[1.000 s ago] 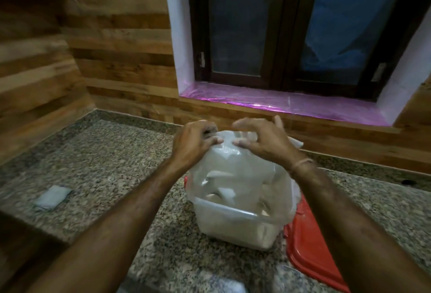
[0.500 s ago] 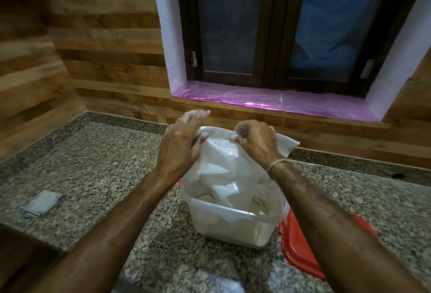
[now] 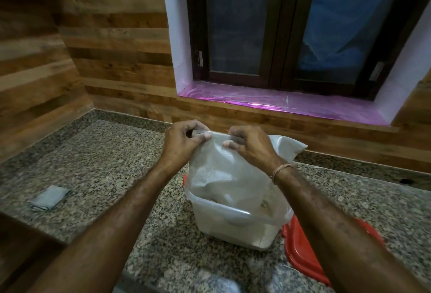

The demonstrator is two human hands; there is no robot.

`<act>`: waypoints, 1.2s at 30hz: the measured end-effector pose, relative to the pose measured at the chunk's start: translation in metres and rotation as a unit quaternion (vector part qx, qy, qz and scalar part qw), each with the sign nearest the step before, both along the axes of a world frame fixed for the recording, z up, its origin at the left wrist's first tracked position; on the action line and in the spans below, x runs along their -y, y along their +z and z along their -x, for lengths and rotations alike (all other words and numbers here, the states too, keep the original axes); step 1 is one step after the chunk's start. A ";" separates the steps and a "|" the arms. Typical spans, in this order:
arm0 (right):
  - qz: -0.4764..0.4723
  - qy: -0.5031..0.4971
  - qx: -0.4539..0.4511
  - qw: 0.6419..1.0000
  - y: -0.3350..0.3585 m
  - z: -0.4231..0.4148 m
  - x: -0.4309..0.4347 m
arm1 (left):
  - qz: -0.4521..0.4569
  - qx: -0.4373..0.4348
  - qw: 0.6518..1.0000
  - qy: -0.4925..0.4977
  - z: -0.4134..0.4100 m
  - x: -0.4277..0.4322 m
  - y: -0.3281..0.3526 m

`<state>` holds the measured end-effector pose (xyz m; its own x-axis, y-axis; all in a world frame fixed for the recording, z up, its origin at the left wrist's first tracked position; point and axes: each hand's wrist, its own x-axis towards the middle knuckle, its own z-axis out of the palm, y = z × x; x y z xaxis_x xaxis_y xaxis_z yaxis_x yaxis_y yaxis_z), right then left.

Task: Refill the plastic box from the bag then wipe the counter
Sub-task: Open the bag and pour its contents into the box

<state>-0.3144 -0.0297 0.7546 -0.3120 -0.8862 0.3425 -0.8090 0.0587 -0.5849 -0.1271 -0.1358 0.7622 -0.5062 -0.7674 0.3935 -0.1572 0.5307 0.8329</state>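
A clear plastic box (image 3: 235,225) stands on the granite counter (image 3: 98,166), holding pale powder or grain. A translucent white bag (image 3: 224,173) hangs upside down over it, its lower part inside the box. My left hand (image 3: 184,143) pinches the bag's upper edge on the left. My right hand (image 3: 251,145) pinches the same edge on the right. A folded grey cloth (image 3: 49,198) lies flat on the counter at the left.
The box's red lid (image 3: 303,255) lies on the counter to the right of the box, partly under my right forearm. A wood-panelled wall runs behind and to the left. A window with a pink sill (image 3: 279,103) is behind the counter.
Both hands have shifted their hold along the bag's top edge and lifted it a little higher. The bag now hangs straighter above the box.
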 end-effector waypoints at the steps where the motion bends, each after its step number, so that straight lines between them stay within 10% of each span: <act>1: 0.005 -0.018 -0.009 1.000 0.000 0.000 0.001 | -0.007 -0.015 1.000 0.009 0.002 0.000 0.000; 24: 0.018 -0.133 -0.045 0.990 0.005 -0.009 0.005 | -0.073 -0.016 0.997 -0.033 0.005 0.002 -0.003; 36: -0.001 -0.057 -0.055 0.997 0.010 -0.010 0.003 | 0.149 0.198 0.968 0.045 0.010 -0.009 0.011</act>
